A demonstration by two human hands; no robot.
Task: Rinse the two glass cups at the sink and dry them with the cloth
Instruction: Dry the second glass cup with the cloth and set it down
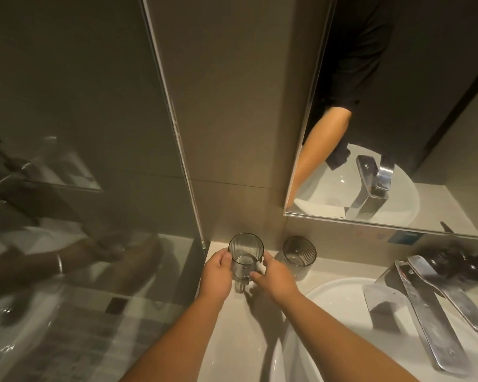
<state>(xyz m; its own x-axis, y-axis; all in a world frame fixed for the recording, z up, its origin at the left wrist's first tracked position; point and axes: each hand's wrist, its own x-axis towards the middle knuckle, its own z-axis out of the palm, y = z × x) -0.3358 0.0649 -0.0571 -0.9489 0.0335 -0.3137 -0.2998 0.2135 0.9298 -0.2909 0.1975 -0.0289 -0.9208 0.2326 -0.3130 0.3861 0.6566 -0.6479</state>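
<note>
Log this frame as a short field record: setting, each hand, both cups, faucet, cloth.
setting: white counter beside a round basin, wall mirror above
left hand: grips the near glass cup from its left side
right hand: fingers touch the same cup's right side
far glass cup: upright on the counter, untouched
faucet: no water visible
cloth: not in view

Dim warm light, wide-angle warp, soft edges.
</note>
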